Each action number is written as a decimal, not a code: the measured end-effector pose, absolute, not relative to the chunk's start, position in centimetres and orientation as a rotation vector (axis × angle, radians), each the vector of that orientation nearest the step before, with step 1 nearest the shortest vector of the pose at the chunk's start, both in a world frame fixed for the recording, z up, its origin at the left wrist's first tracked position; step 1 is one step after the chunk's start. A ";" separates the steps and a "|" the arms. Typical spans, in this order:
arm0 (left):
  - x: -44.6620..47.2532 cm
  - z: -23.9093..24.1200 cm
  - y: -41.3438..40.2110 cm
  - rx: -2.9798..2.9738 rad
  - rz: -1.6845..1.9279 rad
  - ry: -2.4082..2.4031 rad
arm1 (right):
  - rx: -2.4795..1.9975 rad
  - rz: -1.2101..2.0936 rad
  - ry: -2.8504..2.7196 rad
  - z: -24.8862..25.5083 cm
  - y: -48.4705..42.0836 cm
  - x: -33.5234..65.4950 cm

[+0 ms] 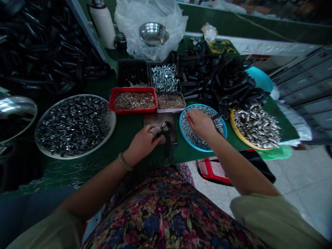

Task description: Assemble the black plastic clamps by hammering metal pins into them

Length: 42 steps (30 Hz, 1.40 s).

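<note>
Black ring-ended part (168, 142) lies over the metal plate (147, 119) by the table's (153, 162) front edge, left hand (144, 143) on it.

Looks like light, stiff, kinda slick plastic, probably not fragile; the tail seems the easy grab. The left hand's fingers are curled in, gripping it beside a small shiny metal piece (163, 125). The right hand (201, 123) is bent over the blue basin (180, 128) of nuts (192, 133), fingertips bunched; can't tell how tightly or if anything's pinched. Behind the plate: red tray (133, 111) of thin pins (135, 100), then bolts (164, 76) in a black box (179, 87). Yellow basin (236, 133) toward the table's right edge has metal sleeves (259, 128); the pale basin (111, 121) to the left holds shiny dark bits (75, 128).
</note>
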<state>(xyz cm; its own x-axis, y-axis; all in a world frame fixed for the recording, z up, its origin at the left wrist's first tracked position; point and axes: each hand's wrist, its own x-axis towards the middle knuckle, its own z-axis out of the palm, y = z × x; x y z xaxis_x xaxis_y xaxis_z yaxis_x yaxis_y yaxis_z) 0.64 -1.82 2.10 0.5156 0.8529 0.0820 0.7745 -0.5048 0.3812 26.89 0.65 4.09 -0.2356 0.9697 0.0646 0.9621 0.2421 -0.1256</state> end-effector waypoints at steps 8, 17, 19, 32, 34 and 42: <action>8.6 4.3 13.7 2.644 0.208 1.413 | -1.817 -0.214 -2.547 3.2 9.1 25.0; 9.6 3.2 14.6 2.591 0.236 1.509 | -1.792 -0.119 -2.535 2.2 12.3 23.9; 9.2 3.5 14.7 2.478 0.371 1.475 | -1.810 -0.019 -2.471 2.2 12.4 24.1; 1.5 1.5 0.6 1.949 0.750 1.202 | -1.373 0.721 -2.153 1.6 2.6 23.1; 1.8 0.8 -0.2 2.055 0.702 1.242 | -1.389 0.640 -2.145 0.6 2.3 22.6; 2.5 -0.5 -0.9 2.572 0.521 1.362 | -1.402 0.313 -2.351 -1.3 2.8 21.6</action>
